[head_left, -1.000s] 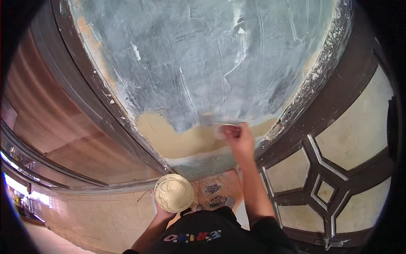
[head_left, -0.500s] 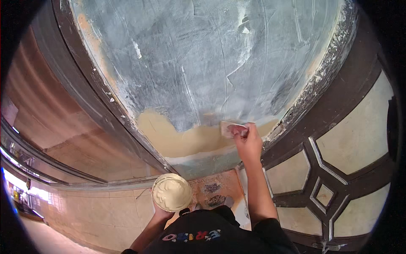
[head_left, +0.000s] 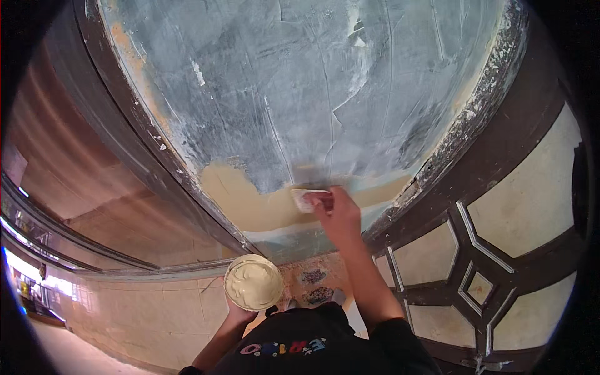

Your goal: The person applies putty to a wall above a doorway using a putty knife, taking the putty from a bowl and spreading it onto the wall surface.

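Observation:
My right hand (head_left: 340, 217) pinches a pale, flat putty spreader (head_left: 302, 199) against the lower part of the wall (head_left: 250, 94). Under the spreader runs a band of wet tan putty (head_left: 262, 211), reaching from the left frame almost to the right one. Low on the left, my left hand (head_left: 237, 315) supports a round tub (head_left: 279, 295) from below, its fingers mostly hidden by it. Thick cream-coloured putty (head_left: 253, 282) with swirled ridges fills the tub. Above the band the wall is grey-blue, with cracks and white chipped spots.
Dark frames edge the wall, the right one (head_left: 465, 128) speckled with flaking paint. A dark panelled door (head_left: 437, 219) with pale insets stands at right. Brown glossy panels (head_left: 106, 187) and beige tiles (head_left: 169, 312) lie left. My feet stand on a stained floor (head_left: 312, 262).
My right hand has swept the spreader left and slightly down along the putty band, uncovering smoothed putty to its right. My left hand and the tub have barely moved.

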Demonstrator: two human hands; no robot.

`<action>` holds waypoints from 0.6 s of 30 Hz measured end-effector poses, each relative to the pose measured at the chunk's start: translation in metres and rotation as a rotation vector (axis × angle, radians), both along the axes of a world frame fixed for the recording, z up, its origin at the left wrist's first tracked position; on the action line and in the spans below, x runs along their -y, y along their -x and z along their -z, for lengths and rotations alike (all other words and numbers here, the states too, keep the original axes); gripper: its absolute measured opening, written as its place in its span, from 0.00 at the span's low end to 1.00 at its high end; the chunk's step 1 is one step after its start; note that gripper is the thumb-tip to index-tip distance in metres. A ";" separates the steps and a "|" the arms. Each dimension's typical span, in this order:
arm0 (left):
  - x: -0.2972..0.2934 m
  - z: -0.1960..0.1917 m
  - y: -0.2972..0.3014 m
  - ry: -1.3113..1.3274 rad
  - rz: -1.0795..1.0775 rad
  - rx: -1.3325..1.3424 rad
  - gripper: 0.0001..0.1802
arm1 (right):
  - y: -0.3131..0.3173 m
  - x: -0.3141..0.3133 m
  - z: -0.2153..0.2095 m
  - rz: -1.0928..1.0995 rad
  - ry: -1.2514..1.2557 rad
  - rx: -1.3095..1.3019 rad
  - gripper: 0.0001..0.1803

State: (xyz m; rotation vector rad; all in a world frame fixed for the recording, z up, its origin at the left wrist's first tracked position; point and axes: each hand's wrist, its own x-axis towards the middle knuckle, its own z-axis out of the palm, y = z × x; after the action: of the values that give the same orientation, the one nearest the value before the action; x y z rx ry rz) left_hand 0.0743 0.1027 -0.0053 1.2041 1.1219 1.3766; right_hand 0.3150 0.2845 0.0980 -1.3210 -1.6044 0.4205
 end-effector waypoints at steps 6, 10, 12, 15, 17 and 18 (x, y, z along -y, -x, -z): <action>0.001 0.001 0.002 -0.005 -0.088 -0.068 0.45 | -0.025 0.001 -0.030 0.119 -0.003 -0.016 0.12; -0.001 -0.016 -0.006 0.171 -0.073 0.286 0.40 | -0.017 0.001 -0.014 0.077 0.052 -0.048 0.12; 0.002 0.000 -0.003 0.177 -0.052 0.335 0.38 | -0.001 0.001 -0.004 0.085 -0.063 0.114 0.12; -0.001 0.004 0.002 -0.017 -0.017 0.015 0.40 | -0.005 -0.003 -0.002 0.112 -0.170 0.279 0.12; 0.001 0.017 0.012 -0.026 -0.032 -0.086 0.41 | -0.017 -0.007 -0.013 -0.035 0.098 -0.203 0.13; 0.002 0.024 0.014 -0.030 -0.050 -0.198 0.41 | -0.022 0.002 -0.025 0.074 0.054 -0.091 0.13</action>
State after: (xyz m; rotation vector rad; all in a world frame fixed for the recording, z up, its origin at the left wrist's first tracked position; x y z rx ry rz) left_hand 0.0599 0.1004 -0.0290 1.3656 1.2801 1.3372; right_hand 0.3368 0.2827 0.1228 -1.3779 -1.4730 0.4746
